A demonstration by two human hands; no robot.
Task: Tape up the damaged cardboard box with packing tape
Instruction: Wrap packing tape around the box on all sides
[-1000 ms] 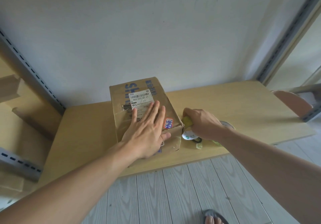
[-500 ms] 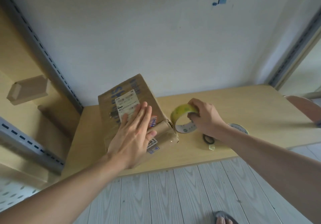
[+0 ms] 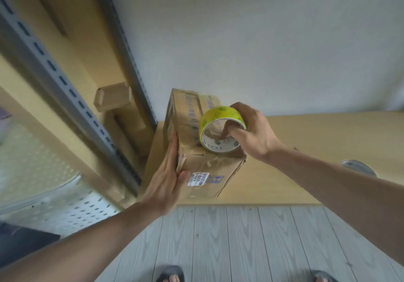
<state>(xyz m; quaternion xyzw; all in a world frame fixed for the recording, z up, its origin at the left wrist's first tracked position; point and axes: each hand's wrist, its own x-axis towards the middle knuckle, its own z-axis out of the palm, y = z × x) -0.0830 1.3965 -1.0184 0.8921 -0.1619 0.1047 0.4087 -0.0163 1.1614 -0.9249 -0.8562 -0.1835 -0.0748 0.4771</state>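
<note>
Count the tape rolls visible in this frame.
1 for certain: the yellow tape roll, gripped by the right hand over the cardboard box. A grey round thing on the table at right may be a second, but it is blurred and partly hidden.

Bare forearms (image 3: 91,242), dark open-toed sandals (image 3: 170,271)

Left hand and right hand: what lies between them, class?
Head view: the cardboard box, left hand flat against its side, right hand gripping the tape roll.

Soft daylight, wide-angle edge warp, left side perhaps motion-blurred
</note>
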